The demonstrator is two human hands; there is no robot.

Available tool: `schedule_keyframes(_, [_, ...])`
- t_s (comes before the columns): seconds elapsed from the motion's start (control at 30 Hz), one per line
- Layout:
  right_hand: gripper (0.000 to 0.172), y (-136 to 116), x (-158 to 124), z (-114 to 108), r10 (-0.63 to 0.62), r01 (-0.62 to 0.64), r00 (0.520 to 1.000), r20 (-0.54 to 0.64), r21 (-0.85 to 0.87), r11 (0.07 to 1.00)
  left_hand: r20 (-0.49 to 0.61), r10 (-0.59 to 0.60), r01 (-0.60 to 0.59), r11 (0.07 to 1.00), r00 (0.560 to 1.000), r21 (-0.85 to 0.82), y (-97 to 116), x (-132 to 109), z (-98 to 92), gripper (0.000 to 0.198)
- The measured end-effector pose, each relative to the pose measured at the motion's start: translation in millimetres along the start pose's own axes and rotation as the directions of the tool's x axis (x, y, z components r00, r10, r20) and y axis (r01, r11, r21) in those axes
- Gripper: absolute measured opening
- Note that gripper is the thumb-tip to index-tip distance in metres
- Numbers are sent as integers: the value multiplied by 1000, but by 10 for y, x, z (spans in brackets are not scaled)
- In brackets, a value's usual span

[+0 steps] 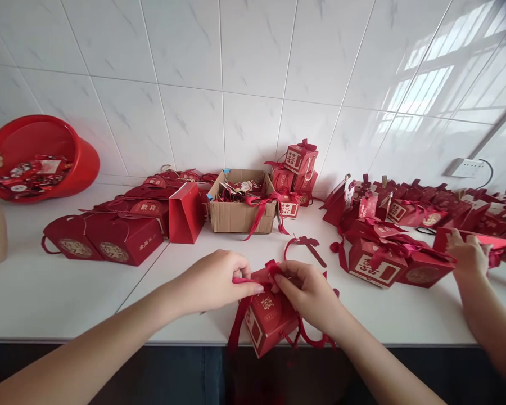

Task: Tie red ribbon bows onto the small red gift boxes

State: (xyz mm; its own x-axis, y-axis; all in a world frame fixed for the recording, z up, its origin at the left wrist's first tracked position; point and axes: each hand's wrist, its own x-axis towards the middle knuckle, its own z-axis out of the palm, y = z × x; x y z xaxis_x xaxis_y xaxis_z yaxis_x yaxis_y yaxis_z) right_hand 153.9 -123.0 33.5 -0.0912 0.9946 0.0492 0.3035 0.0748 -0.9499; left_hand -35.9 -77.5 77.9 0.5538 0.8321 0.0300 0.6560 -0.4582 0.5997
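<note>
A red gift box with gold and white lettering sits tilted at the front edge of the white counter. On its top, my left hand pinches a strand of red ribbon between thumb and fingers. My right hand is closed on a loop of the same ribbon above the box lid. Loose ribbon ends hang down both sides of the box. Just behind it lie a thin ribbon and a flat dark red tag.
An open cardboard carton holds tags. Red boxes stand left; more stand right. A red tub with wrapped sweets lies tipped at far left. At right, another person's hands hold a red box. A power strip is on the wall.
</note>
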Motion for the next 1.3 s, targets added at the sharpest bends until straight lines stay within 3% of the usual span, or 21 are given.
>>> schedule_keyframes(0.13, [19,-29,-10,15,10,-10,1000,-20,-34,999,62,74,-74,997,995,7,2,-14,-162,27])
schedule_keyframes(0.3, [15,-1,25,24,-60,60,998,-6,-39,997,83,250,-250,968,965,-12,164,32,-260,17])
schedule_keyframes(0.37, [14,18,44,9,-59,60,998,20,-8,998,94,306,-304,952,947,-38,237,88,-255,11])
schedule_keyframes(0.5, [14,6,56,-42,-62,62,994,93,-1,998,98,311,-304,950,945,-75,314,229,-212,10])
schedule_keyframes(0.63, [18,-19,35,-76,-77,71,977,201,37,997,106,358,-342,929,928,-143,303,409,-112,9])
schedule_keyframes(0.7, [23,-14,30,-76,-63,56,979,195,37,998,97,386,-370,917,917,-152,266,504,-37,11])
schedule_keyframes(0.87, [28,8,50,-46,-44,44,995,91,4,999,-284,321,-323,945,903,44,93,513,87,11])
schedule_keyframes(0.9, [27,9,54,-41,-46,45,995,87,12,999,-283,303,-309,951,910,24,50,464,90,18])
schedule_keyframes(0.97, [25,8,54,-32,-56,55,995,81,7,998,-167,275,-290,954,947,-72,-32,348,88,26])
schedule_keyframes(1.07, [25,10,40,-14,-74,75,994,82,-4,997,-43,229,-233,955,973,-184,-118,200,109,23])
schedule_keyframes(1.17, [19,30,16,14,-87,81,995,54,101,992,-87,186,-202,951,979,-233,-138,108,182,17])
schedule_keyframes(1.3, [28,88,-5,50,-88,89,996,-15,207,974,-151,192,-233,916,970,-328,-108,35,305,13])
